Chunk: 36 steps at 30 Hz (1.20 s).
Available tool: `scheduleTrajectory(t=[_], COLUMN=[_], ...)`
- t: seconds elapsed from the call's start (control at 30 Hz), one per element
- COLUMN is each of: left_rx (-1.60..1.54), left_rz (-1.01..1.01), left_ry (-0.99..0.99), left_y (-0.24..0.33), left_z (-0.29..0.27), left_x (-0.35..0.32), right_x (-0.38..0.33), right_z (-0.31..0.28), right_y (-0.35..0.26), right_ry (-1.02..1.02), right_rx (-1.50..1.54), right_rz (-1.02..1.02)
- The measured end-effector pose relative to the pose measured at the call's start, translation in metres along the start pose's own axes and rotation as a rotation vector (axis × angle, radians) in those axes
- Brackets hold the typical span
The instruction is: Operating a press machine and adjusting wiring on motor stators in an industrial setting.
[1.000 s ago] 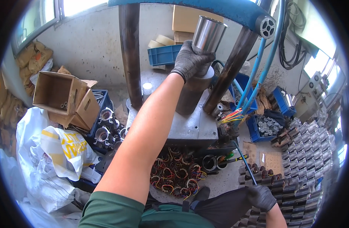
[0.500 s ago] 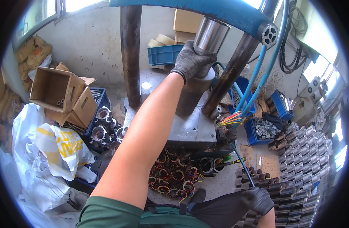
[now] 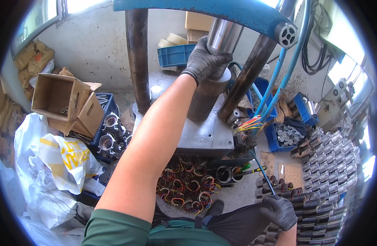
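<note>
Dark steel cylinder [image 3: 205, 98], smooth, round

Two dark columns [image 3: 138, 57] are standing close on both sides of the ram [image 3: 221, 35], narrowing the way in. Blue hoses [image 3: 278, 78] are hanging at right. The steel plate [image 3: 205, 137] in front is lying bare.

A workshop: a blue press frame [image 3: 221, 10], stacked metal cylinders [image 3: 336, 164], parts crates [image 3: 174, 55].
</note>
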<state>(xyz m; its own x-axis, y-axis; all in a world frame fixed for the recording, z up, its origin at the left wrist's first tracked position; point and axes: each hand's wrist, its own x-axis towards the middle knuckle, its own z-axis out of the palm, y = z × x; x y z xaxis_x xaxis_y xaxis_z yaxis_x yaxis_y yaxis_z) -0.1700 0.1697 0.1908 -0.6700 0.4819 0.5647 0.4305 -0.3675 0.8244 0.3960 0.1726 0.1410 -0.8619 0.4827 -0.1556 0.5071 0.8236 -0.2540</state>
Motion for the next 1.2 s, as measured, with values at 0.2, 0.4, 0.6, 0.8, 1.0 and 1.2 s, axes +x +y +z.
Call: scheduleTrajectory(t=[0.2,0.4,0.6,0.8,1.0,1.2], left_rx=[-0.04,-0.221,-0.218,-0.063,-0.033,-0.051], left_rz=[0.084,0.097,0.061,0.126,0.141,0.108], left_ry=[-0.057,-0.14,-0.149,-0.05,-0.011,-0.005], left_y=[0.001,-0.009,-0.002,-0.001,0.004,0.003], left_z=[0.004,-0.001,0.0,0.007,0.011,0.008], left_x=[0.001,0.009,0.002,0.005,0.002,0.001], right_x=[0.034,0.14,0.126,0.018,-0.022,-0.018], right_z=[-0.048,-0.125,-0.127,-0.027,0.032,0.034], right_y=[-0.024,0.029,-0.003,0.0,0.004,-0.002], right_ry=[0.399,1.113,0.945,0.321,0.154,0.216], right_rx=[-0.157,-0.232,-0.03,0.096,0.082,-0.069], right_rz=[0.03,-0.287,-0.128,-0.019,0.115,0.106])
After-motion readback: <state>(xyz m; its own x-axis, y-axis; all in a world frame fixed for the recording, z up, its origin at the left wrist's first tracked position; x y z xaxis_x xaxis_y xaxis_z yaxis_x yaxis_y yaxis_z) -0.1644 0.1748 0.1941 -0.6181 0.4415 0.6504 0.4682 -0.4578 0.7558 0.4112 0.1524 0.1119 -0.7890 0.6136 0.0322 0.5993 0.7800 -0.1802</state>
